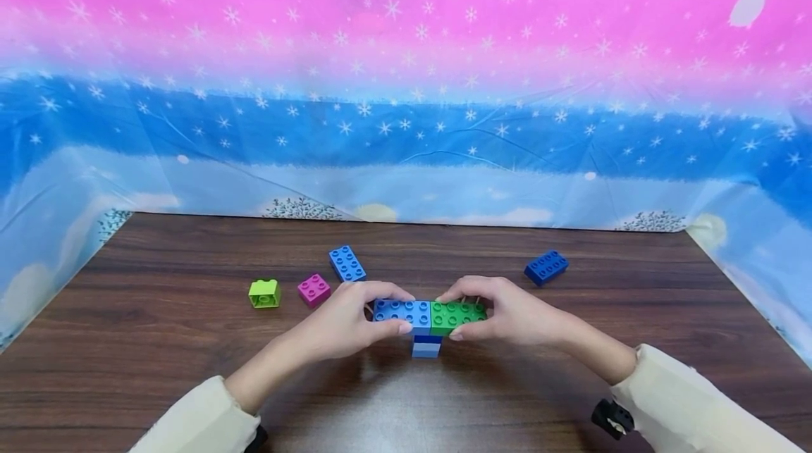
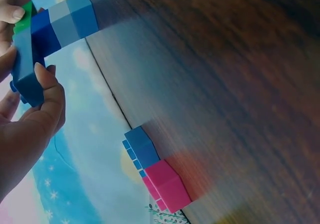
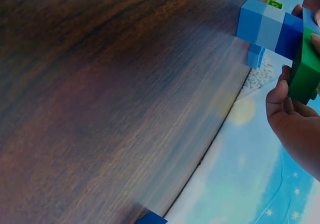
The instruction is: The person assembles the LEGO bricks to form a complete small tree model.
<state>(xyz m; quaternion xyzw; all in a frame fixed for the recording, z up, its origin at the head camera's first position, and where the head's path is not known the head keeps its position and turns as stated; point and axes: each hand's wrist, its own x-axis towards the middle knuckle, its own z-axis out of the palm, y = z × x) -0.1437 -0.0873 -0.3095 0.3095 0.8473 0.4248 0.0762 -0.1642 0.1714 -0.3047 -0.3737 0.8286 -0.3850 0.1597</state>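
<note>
Atop the column, studded blue brick pinched by left hand, green brick by right hand. Beneath, woodgrain; behind, snowflake-printed cloth.

Brown wood-grain counter carries lime block, pink block and blue block left of centre in head view, dark blue block right of centre, block stack standing lower centre.

In the head view, the blue brick and green brick hide the top of the column; the worktop's near edge is cut off. The right wrist view crops the right hand and the dark blue brick.
</note>
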